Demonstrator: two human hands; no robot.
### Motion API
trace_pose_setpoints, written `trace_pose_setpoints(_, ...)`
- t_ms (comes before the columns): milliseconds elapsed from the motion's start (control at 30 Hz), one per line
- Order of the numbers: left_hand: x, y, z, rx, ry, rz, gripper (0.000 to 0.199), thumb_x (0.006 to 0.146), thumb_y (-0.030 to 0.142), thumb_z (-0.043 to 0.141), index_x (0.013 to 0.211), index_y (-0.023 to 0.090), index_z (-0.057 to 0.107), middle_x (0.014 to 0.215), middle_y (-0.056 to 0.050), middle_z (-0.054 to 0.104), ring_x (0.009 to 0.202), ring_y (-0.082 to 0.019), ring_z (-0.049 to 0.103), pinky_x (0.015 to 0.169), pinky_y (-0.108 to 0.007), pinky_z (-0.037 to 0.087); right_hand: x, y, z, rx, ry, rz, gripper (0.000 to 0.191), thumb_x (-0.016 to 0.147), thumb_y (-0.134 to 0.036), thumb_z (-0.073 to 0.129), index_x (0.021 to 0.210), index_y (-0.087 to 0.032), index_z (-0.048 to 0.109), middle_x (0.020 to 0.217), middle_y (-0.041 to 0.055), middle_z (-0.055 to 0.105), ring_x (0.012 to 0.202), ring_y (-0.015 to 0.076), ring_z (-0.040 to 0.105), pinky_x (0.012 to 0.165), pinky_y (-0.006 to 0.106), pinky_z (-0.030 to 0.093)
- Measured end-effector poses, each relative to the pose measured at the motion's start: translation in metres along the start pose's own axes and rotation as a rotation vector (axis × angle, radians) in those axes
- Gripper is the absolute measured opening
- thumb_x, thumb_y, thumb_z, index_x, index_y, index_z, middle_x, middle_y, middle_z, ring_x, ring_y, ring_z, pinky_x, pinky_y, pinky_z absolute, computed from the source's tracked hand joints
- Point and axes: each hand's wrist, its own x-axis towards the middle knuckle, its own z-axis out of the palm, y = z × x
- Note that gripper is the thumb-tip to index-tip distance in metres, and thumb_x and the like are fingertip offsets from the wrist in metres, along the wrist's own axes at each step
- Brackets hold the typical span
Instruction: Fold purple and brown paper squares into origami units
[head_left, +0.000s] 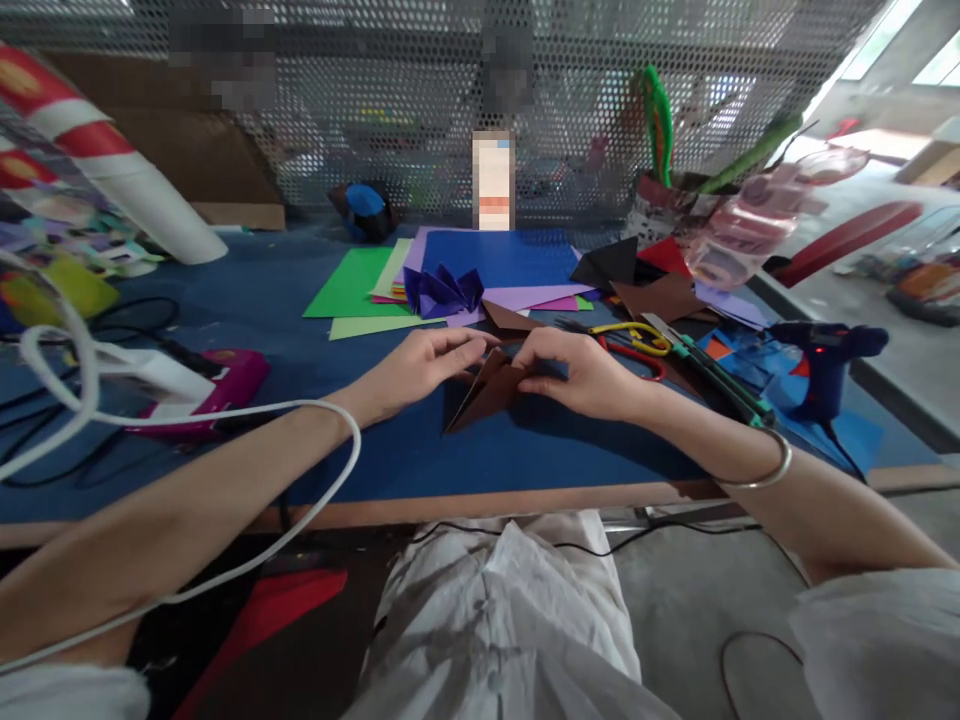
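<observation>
A folded piece of brown paper (491, 393) stands tilted above the blue tabletop between my hands, its lower point toward me. My right hand (574, 368) pinches its right edge between thumb and fingers. At the upper left of the fold, my left hand (435, 362) has its fingers closed around the paper; some fingertips are hidden behind it. Just beyond lies another brown folded piece (510, 320). A purple folded paper shape (444, 290) sits farther back, in front of stacked coloured sheets topped by a blue sheet (502, 255).
On the right lie yellow-handled scissors (637, 338), a green cutter (712, 375), paper scraps (750, 355) and a blue glue gun (829, 360). A pink bottle (746, 230) stands behind. At left are a magenta power strip (232, 385) and a white cable (352, 440) crossing my left forearm.
</observation>
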Motion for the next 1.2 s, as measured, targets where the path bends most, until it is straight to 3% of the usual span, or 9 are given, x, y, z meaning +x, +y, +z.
trace_pose_setpoints(100, -0.003, 0.003, 0.001, -0.212, -0.107, -0.019, 0.052, 0.094, 0.061, 0.061, 0.127, 0.020, 0.068, 0.117, -0.013, 0.076, 0.107, -0.027, 0.073, 0.086, -0.037, 0.063, -0.001, -0.003, 0.002, -0.075, 0.084, -0.043, 0.007, 0.091, -0.025, 0.064, 0.085, -0.024, 0.066, 0.090, 0.0035, 0.071, 0.094, 0.0215, 0.063, 0.089, 0.036, 0.050)
trace_pose_setpoints(267, -0.006, 0.006, 0.005, -0.303, -0.212, -0.067, 0.055, 0.092, 0.057, 0.067, 0.133, 0.022, 0.063, 0.123, -0.013, 0.074, 0.107, -0.027, 0.074, 0.086, -0.038, 0.064, -0.004, -0.006, 0.002, -0.308, 0.217, -0.125, 0.016, 0.097, -0.024, 0.059, 0.089, -0.025, 0.072, 0.097, 0.0058, 0.074, 0.095, 0.0214, 0.065, 0.090, 0.038, 0.050)
trace_pose_setpoints(400, -0.005, 0.001, 0.007, -0.295, -0.016, -0.111, 0.061, 0.085, 0.065, 0.069, 0.122, 0.017, 0.069, 0.106, -0.012, 0.078, 0.094, -0.029, 0.075, 0.082, -0.040, 0.063, -0.004, -0.002, 0.002, -0.454, 0.318, -0.394, 0.022, 0.095, -0.012, 0.058, 0.084, -0.022, 0.074, 0.090, 0.0047, 0.074, 0.086, 0.0183, 0.063, 0.081, 0.035, 0.050)
trace_pose_setpoints(467, -0.003, -0.003, 0.007, -0.299, 0.098, -0.111, 0.058, 0.084, 0.064, 0.070, 0.117, 0.016, 0.072, 0.103, -0.011, 0.079, 0.096, -0.030, 0.074, 0.086, -0.040, 0.062, -0.004, 0.001, 0.004, -0.510, 0.336, -0.472, 0.022, 0.093, -0.008, 0.060, 0.083, -0.022, 0.075, 0.089, 0.0037, 0.074, 0.086, 0.0179, 0.062, 0.081, 0.034, 0.049)
trace_pose_setpoints(600, 0.002, -0.007, 0.007, -0.448, 0.195, -0.098, 0.045, 0.085, 0.047, 0.072, 0.119, 0.017, 0.073, 0.103, -0.009, 0.080, 0.107, -0.031, 0.073, 0.098, -0.042, 0.057, -0.004, 0.003, 0.005, -0.551, 0.330, -0.477, 0.023, 0.093, -0.008, 0.060, 0.084, -0.022, 0.075, 0.088, 0.0033, 0.074, 0.088, 0.0178, 0.062, 0.080, 0.034, 0.049)
trace_pose_setpoints(767, 0.002, -0.002, 0.008, -0.630, 0.296, -0.121, 0.028, 0.088, 0.031, 0.068, 0.110, 0.016, 0.076, 0.103, -0.010, 0.080, 0.106, -0.029, 0.073, 0.101, -0.043, 0.055, -0.003, 0.005, 0.003, -0.551, 0.336, -0.434, 0.021, 0.094, -0.008, 0.060, 0.085, -0.021, 0.075, 0.089, 0.0048, 0.073, 0.085, 0.0173, 0.062, 0.080, 0.033, 0.051)
trace_pose_setpoints(933, 0.000, 0.003, 0.007, -0.665, 0.292, -0.152, 0.028, 0.090, 0.028, 0.064, 0.112, 0.013, 0.074, 0.099, -0.013, 0.080, 0.101, -0.030, 0.075, 0.097, -0.044, 0.058, -0.002, 0.006, 0.000, -0.556, 0.361, -0.411, 0.021, 0.095, -0.010, 0.059, 0.092, -0.022, 0.076, 0.093, 0.0051, 0.072, 0.088, 0.0173, 0.062, 0.078, 0.033, 0.050)
trace_pose_setpoints(1100, -0.001, 0.007, 0.010, -0.682, 0.253, -0.171, 0.034, 0.087, 0.029, 0.065, 0.115, 0.012, 0.072, 0.100, -0.013, 0.079, 0.098, -0.030, 0.075, 0.094, -0.046, 0.059, -0.007, 0.000, -0.001, -0.715, 0.333, -0.441, 0.017, 0.096, -0.031, 0.067, 0.110, -0.024, 0.075, 0.104, 0.0068, 0.075, 0.097, 0.0206, 0.065, 0.084, 0.037, 0.049)
trace_pose_setpoints(1200, -0.003, 0.005, 0.014, -0.550, 0.202, -0.177, 0.040, 0.084, 0.038, 0.067, 0.115, 0.012, 0.071, 0.099, -0.013, 0.079, 0.092, -0.030, 0.075, 0.086, -0.045, 0.061, -0.010, -0.004, -0.001, -0.766, 0.301, -0.532, 0.021, 0.098, -0.021, 0.061, 0.114, -0.026, 0.074, 0.107, 0.0032, 0.078, 0.099, 0.0196, 0.066, 0.085, 0.038, 0.049)
